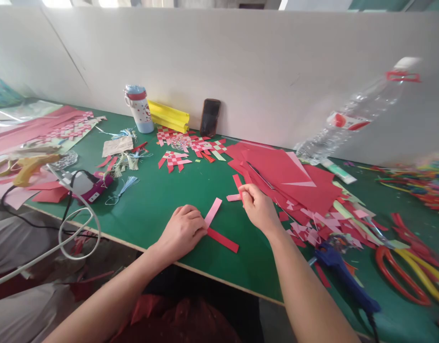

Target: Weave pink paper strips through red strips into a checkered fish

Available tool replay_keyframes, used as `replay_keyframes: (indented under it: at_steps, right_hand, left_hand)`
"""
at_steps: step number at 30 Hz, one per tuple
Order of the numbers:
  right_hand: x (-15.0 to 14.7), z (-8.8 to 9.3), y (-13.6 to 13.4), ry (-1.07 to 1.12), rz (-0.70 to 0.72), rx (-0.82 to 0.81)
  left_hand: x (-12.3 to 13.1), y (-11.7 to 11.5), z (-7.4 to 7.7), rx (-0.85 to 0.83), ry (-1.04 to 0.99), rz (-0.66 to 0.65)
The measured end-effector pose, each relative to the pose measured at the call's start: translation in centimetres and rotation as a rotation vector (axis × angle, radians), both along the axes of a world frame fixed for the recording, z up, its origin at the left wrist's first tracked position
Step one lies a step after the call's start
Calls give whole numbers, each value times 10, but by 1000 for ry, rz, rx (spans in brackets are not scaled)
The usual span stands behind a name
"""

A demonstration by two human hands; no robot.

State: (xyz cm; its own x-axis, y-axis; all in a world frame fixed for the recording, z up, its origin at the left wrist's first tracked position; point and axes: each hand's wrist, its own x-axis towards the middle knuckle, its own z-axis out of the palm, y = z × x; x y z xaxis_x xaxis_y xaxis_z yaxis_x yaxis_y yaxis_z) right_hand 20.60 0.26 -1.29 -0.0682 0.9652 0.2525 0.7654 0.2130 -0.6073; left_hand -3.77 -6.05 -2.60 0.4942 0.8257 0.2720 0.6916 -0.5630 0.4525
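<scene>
My left hand (pixel 184 230) rests low over the green table, fingers closed on a pink paper strip (pixel 214 212) and a red paper strip (pixel 224 240). The two strips spread apart in a V from its fingertips, and their joined ends are hidden under the fingers. Farther right, my right hand (pixel 258 208) pinches a red paper strip (pixel 237 182); a pink paper strip (pixel 234 197) also sticks out to the left beneath those fingers. Red paper sheets (pixel 269 166) lie just beyond this hand, with scissors (pixel 260 176) on top of them.
Woven paper pieces (pixel 174 159), a blue-lidded bottle (pixel 139 109) and a phone (pixel 210 116) stand or lie at the back. A plastic bottle (pixel 351 114) leans at right. Blue glue gun (pixel 344 274) and red-handled scissors (pixel 401 281) lie right; a yellow glue gun (pixel 34 169) lies left.
</scene>
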Motion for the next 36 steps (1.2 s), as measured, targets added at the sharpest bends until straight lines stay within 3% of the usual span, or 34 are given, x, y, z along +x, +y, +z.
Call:
replay_keyframes:
  at_steps: [5,12,16,22,29,36]
  right_hand:
    - [0,-1,-1,-6,9,8]
    - [5,1,0,-6,-10,38]
    - [12,4,2,30,-64,74]
    - [16,2,4,97,-87,80]
    - [1,-6,-2,325,182,-87]
    - [-3,-3,-4,139,118,-25]
  left_hand:
    - [3,-1,-2,-84,-20,66]
    - [2,8,11,-175,119,230]
    - [-1,14,10,-213,137,212]
    - [-4,13,-2,-175,89,206]
    - [-4,9,-5,-119,60,204]
    - [-3,9,-5,-126,58,210]
